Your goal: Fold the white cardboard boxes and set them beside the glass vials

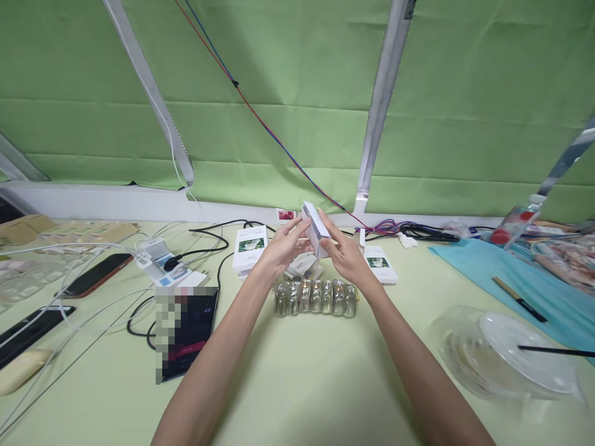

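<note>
Grip: my left hand (284, 248) and right hand (344, 253) pinch a white box (317, 225) between them, tilted; judged light, thin card, stiff at edges, crushable mid-panel, best held near corners. Nearer me on the table (316, 365), clear bottles (316, 297): probably glass, slippery, fragile.

Dark touchscreen (199, 322): digits "46" legible, upper right; part pixelated.
Left white carton (251, 246): print above and below photo, too small to read.
Right white carton (381, 266): print likewise unreadable.

two slender bare forearms (225, 347), tapering to narrow wrists (264, 272), bare hands (344, 251) with slim fingers (297, 231)
</note>
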Available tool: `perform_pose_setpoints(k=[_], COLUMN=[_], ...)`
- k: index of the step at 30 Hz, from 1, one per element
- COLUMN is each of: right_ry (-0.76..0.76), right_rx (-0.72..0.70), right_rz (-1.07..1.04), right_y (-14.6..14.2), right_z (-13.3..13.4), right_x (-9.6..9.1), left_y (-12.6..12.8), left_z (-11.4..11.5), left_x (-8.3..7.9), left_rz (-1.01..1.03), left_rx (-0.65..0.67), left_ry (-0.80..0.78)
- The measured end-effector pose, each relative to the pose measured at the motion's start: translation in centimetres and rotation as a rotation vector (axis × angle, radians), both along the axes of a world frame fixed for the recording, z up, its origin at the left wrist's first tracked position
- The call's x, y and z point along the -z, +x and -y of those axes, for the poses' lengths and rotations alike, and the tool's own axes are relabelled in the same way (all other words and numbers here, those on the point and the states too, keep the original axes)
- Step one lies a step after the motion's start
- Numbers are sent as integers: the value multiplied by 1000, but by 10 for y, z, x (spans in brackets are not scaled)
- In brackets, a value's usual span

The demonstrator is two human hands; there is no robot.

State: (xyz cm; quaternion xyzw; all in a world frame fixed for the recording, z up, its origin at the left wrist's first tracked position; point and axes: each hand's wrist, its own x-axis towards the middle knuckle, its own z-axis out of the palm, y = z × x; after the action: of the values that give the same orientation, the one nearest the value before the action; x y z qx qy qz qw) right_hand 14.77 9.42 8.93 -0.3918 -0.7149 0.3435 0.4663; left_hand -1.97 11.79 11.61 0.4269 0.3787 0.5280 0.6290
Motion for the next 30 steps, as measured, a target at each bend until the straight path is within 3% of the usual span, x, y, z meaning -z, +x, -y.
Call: perform_pose_setpoints(k=[9,30], right_ry=[142,135], right_rx=[43,50], right_rz=[133,112], right_y=[2,2], right_z=[3,5], right_x=[-2,-3], left_y=[-1,-1], left_z=[3,5], left_x=[-2,-3], left_rz=[6,-23], left_rx=[25,46], left_ry=[-9,21])
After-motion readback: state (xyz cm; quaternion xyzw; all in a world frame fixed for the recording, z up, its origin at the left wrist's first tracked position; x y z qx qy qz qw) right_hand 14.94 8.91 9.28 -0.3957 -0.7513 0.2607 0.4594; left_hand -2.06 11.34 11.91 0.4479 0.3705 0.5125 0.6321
